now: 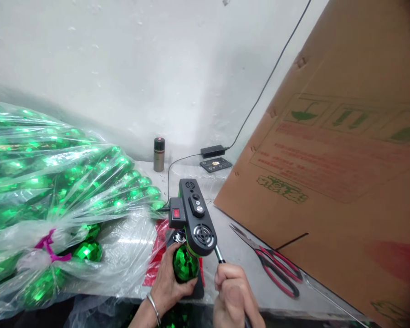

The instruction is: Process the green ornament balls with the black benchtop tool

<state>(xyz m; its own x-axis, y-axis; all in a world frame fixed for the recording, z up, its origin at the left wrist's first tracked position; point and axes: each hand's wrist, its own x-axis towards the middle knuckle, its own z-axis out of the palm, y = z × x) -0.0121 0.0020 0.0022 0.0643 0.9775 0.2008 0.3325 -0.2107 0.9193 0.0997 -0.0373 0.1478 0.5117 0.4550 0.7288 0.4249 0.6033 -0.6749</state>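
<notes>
At lower centre, the left hand (168,277) curls around the ball (185,264) by the near end of the machine (198,216), its long axis slanting up-left, while the right hand (237,294) grips the handle (219,254).

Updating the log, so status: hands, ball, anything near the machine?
Left hand holds ball at near end of machine. Right hand grips lever. Scissors lie to the right, apart from both hands; bag to the left.

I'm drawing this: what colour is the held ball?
The ball is shiny green, clearest in the head view.
</notes>
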